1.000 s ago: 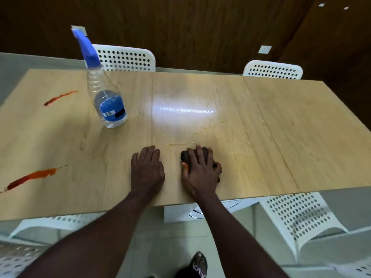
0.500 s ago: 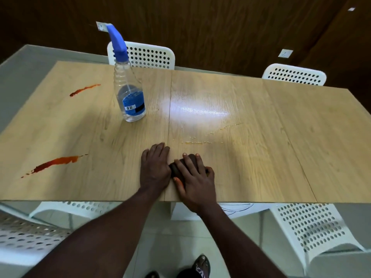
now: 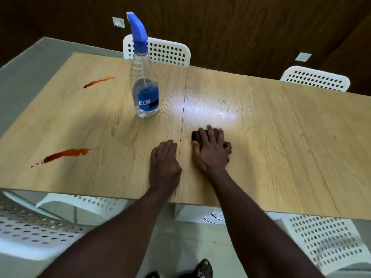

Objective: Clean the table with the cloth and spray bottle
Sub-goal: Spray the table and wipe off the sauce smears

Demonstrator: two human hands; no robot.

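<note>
Far out to the left of my left hand (image 3: 164,159), two red smears lie on the wooden table (image 3: 291,157). The nearer smear (image 3: 66,154) is level with my knuckles, and the farther smear (image 3: 98,82) is well beyond it. Both are long streaks slanting away to the right.

Ahead of my left hand and slightly left of it, the spray bottle (image 3: 145,77) stands upright with its long axis vertical. Its blue trigger head tilts away from me toward the left, and its label faces me. It stands well apart from both hands.

My left hand rests palm down on the wood with relaxed fingers and holds nothing. Just to its right, a seam (image 3: 181,137) in the tabletop runs straight away from me, passing between my two hands.

My right hand (image 3: 211,149) lies flat over the dark cloth (image 3: 196,135), with the fingers stretched across it, pressing it to the table just right of the seam. Only the cloth's far-left corner shows past my fingers, so I cannot tell its long axis.

A faint yellowish streak (image 3: 243,128) trails rightward from my fingertips. Beyond it, a broad stretch of tabletop runs on to the right. The table's near edge (image 3: 251,210) crosses under both forearms. White perforated chairs stand beyond the far edge (image 3: 166,51) and below the near edge (image 3: 325,243).
</note>
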